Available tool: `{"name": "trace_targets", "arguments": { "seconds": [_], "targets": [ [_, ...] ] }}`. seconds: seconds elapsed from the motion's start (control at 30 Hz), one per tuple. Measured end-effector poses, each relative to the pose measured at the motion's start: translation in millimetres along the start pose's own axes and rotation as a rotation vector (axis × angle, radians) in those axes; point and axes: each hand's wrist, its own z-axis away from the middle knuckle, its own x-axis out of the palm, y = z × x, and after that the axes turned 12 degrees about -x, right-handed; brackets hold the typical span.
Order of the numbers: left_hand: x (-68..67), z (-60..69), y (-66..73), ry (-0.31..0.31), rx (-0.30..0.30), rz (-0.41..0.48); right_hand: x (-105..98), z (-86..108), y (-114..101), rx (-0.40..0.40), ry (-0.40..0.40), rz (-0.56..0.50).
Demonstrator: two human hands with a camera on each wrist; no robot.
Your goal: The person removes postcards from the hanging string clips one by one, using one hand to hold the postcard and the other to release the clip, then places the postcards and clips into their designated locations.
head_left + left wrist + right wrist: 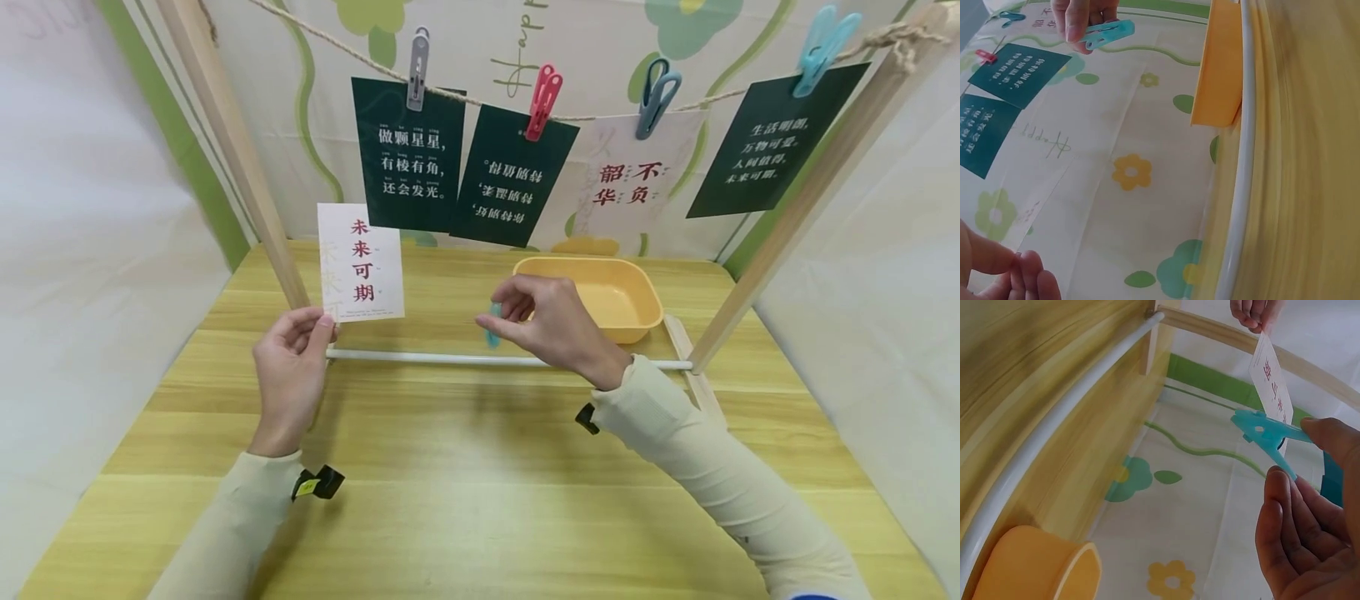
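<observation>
My left hand point(292, 367) pinches the lower left corner of a white card point(382, 267) with red characters, held upright near the left post. A turquoise clothespin point(1266, 434) is between the thumb and fingers of my right hand point(555, 321), which is in front of the yellow basin. In the right wrist view the thumb presses one handle and the fingertips the other. Above, a twine line point(330, 40) carries two dark green cards point(408, 154) on the left and middle, a pale card point(633, 179) with red characters, and another dark green card point(772, 142) at right.
Grey point(418, 71), red point(543, 102), blue-grey point(657, 98) and light blue point(823, 50) clothespins grip the hung cards. Wooden posts point(232, 158) stand at both sides, joined low by a white rod point(435, 358). The yellow basin point(645, 329) sits behind the rod on the wooden table point(480, 500).
</observation>
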Motion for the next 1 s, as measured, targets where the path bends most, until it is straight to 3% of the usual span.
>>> {"name": "trace_targets", "arguments": {
  "seconds": [0.17,0.77,1.0],
  "targets": [
    [2.5,-3.5,-3.1,-0.023,-0.041,-0.023,1.3,2.9,9.7,0.022,-0.005,0.007],
    [10.1,-13.9,-16.5,-0.077,-0.109,-0.087,-5.1,9.3,36.4,0.09,0.034,0.08],
    [14.8,-17.4,-22.7,-0.091,-0.119,-0.104,-10.6,10.4,44.3,0.153,0.025,0.088]
  ]
}}
